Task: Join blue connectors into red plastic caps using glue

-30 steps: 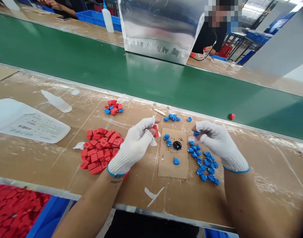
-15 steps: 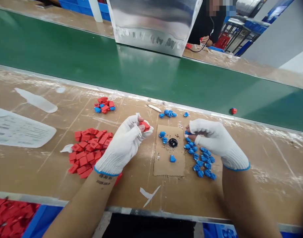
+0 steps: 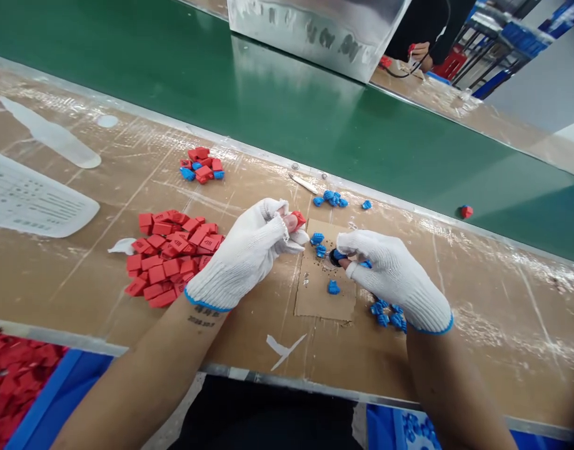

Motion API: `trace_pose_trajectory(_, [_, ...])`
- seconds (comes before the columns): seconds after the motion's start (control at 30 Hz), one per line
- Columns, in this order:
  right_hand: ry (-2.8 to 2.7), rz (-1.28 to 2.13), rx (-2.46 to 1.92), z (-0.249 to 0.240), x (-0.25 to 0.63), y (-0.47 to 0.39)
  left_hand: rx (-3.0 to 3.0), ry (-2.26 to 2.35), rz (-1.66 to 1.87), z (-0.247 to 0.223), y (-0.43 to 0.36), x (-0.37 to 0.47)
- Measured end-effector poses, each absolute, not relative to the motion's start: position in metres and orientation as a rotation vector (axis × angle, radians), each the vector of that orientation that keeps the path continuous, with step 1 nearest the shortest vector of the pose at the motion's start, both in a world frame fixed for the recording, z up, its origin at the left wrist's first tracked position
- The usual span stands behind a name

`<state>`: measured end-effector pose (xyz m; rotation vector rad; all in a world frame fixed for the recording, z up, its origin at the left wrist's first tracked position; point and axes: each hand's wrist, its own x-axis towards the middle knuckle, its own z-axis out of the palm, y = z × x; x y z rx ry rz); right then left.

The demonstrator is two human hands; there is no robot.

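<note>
A red piece is pinched in the fingertips of my gloved left hand, left of the cardboard. My gloved right hand holds a blue piece at the small black round dish, which its fingers partly cover. The dish sits on a cardboard sheet, with a few loose blue pieces around it. More blue pieces lie beside and partly under my right hand. A heap of red pieces is left of my left hand.
A mixed red and blue pile, a white pen-like tool and white plastic sheets lie on the table. Beyond runs a green belt with one piece near its edge. Blue bins stand below. A person's hand shows across the belt.
My right hand has moved left from the blue pieces to the black dish, carrying a blue piece. My left hand still holds the red piece, slightly turned. The view has tilted downward.
</note>
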<state>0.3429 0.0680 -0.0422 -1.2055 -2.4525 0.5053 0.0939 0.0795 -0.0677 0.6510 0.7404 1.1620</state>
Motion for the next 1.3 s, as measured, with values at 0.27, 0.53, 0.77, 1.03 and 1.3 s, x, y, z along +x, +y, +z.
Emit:
trace_pose_trajectory(0.27, [-2.445,0.543,-1.194,-0.042,0.343,0.066,0.628,0.777,1.151,-0.058,0.076,0.092])
trace_pose_trajectory(0.53, [-2.337,0.496,-1.286,-0.039,0.362,0.067,0.650,0.744,1.173,-0.059,0.076,0.093])
trace_pose_trajectory(0.77, [-2.438,0.411,-1.375,-0.045,0.367,0.067,0.669,0.795,1.180,-0.061,0.077,0.095])
trace_pose_trajectory(1.03, [-2.491,0.402,-1.356,-0.044,0.366,0.068,0.615,0.733,1.177,-0.061,0.077,0.095])
trace_pose_trajectory(1.3, [-2.490,0.385,-1.387,-0.042,0.365,0.067,0.609,0.744,1.206,-0.064,0.076,0.096])
